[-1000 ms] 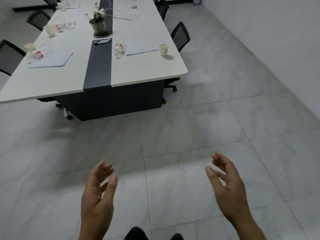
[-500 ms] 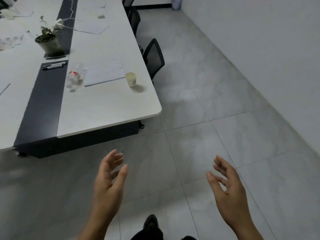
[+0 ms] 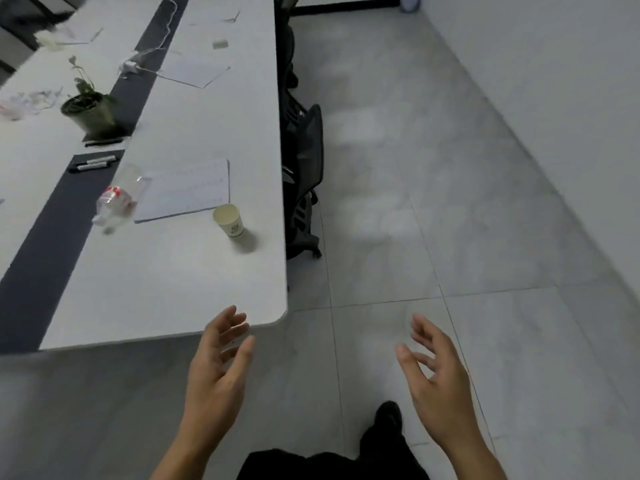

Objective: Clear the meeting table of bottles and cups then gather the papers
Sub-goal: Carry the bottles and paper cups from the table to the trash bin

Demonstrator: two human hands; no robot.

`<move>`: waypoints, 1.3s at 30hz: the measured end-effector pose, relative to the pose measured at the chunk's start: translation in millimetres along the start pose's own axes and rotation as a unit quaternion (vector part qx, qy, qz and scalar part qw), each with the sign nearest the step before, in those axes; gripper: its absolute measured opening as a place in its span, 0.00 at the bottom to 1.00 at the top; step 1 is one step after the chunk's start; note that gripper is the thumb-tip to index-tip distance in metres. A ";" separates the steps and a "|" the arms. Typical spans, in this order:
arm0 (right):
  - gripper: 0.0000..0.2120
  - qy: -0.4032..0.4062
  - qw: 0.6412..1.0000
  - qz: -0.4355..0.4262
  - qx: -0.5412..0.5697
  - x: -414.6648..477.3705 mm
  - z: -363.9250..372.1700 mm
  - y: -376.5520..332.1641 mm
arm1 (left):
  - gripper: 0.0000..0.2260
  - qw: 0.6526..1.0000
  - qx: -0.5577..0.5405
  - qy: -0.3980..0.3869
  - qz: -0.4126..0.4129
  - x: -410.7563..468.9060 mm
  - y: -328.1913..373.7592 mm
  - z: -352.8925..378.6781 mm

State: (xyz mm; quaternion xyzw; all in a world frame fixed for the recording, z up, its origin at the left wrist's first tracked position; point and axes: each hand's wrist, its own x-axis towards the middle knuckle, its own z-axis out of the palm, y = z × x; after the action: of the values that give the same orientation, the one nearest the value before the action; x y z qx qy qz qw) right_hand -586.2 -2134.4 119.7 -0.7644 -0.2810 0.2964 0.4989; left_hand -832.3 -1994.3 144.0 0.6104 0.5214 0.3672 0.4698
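The long white meeting table [image 3: 166, 299] with a dark centre strip runs away from me on the left. A paper cup [image 3: 229, 221] stands near its right edge. Left of it lies a sheet of paper [image 3: 188, 192], and a clear plastic bottle with a red label [image 3: 116, 202] lies on its side beside that sheet. More papers [image 3: 194, 71] lie farther back. My left hand [image 3: 218, 372] is open just below the table's near corner, holding nothing. My right hand [image 3: 436, 379] is open over the floor, also holding nothing.
A potted plant [image 3: 88, 110] sits on the centre strip, with markers [image 3: 93, 164] in front of it and a white cable [image 3: 145, 57] behind. Black office chairs [image 3: 304, 168] are tucked along the table's right side. Grey tiled floor runs to a white wall at right.
I have walked closer: the table's near corner now lies just above my left hand, and the cup, bottle and paper look larger and nearer. Both hands stay open.
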 end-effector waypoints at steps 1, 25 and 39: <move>0.21 -0.024 1.000 -0.006 -0.002 18.8 0.7 -11.0 | 0.19 1.000 0.004 0.022 -0.006 4.2 5.5 -0.9; 0.32 -0.124 0.986 0.033 -0.106 193.8 408.8 -133.1 | 0.19 0.981 0.010 0.100 -0.167 298.9 -120.6 -248.2; 0.35 -0.063 0.963 0.073 -0.250 260.1 529.0 -108.5 | 0.26 0.969 0.216 0.084 -0.091 523.4 -174.8 -287.7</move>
State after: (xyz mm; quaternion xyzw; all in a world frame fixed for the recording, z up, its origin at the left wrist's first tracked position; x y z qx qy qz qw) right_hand -815.5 -1593.1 2.9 -0.8631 -0.3207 0.2992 0.2503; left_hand -1055.4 -1423.1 38.2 0.6144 0.6793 0.2513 0.3130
